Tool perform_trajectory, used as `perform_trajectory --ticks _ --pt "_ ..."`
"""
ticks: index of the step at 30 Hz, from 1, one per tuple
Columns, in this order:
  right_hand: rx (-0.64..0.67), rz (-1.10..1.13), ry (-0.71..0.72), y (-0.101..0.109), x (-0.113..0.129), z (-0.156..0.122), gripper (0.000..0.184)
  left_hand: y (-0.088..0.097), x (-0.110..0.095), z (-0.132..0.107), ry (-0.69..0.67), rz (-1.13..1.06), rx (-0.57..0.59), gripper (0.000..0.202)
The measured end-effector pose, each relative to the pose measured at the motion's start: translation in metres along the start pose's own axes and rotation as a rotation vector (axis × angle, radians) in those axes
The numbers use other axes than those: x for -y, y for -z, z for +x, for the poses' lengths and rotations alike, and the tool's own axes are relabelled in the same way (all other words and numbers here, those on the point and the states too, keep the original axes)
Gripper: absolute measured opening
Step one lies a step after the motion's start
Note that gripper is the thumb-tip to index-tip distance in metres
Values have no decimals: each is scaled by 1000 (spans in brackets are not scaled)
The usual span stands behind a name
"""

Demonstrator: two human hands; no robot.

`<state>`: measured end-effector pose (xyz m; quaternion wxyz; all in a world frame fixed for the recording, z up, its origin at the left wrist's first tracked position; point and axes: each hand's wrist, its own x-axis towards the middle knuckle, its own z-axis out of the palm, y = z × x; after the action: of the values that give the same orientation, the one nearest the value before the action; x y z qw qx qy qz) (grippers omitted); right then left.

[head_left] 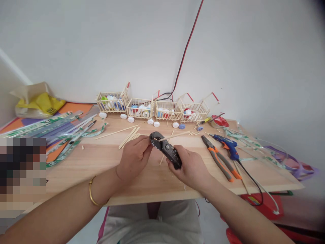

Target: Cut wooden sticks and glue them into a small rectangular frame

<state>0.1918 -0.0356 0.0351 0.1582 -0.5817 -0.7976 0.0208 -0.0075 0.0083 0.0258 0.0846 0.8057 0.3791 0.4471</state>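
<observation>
My right hand (189, 166) is wrapped round the handles of a black hand cutter (170, 153), held above the middle of the wooden table. A thin wooden stick (176, 136) lies across the cutter's jaws and sticks out to the right. Close against the left side of the jaws, my left hand (135, 156) is pinched on the stick's near end; its fingertips are partly hidden. Several loose sticks (130, 137) lie on the table just beyond my left hand. Another stick (162, 158) rests under the cutter.
Small stick-built carts (111, 101) filled with bottle caps line the wall. Combination pliers (219, 161) and a blue glue gun (228, 145) with its cable lie at right. Plastic packaging (63, 128) and a yellow bag (43, 103) are at left. The table's front edge (152, 200) is close to me.
</observation>
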Motion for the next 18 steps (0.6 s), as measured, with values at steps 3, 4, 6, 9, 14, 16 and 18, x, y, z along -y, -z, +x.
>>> perform_trajectory --ticks 3,4,6,9,14,16,18 --pt "16 -47 2 -1 -2 1 21 0 0 -1 6 7 3 17" --pt "21 -57 5 -1 -2 1 20 0 0 -1 7 10 5 17" --pt "29 -71 12 0 -2 2 20 -1 1 -2 9 17 4 16" --pt "45 -85 25 0 -4 6 21 -2 2 -1 13 34 -5 14" --pt "86 -119 31 2 -10 15 19 -2 4 1 24 64 -36 12" --pt "94 -122 34 1 -11 19 19 -2 5 2 24 71 -42 12" --pt "99 -118 39 -1 -12 22 20 -3 7 2 20 79 -44 12"
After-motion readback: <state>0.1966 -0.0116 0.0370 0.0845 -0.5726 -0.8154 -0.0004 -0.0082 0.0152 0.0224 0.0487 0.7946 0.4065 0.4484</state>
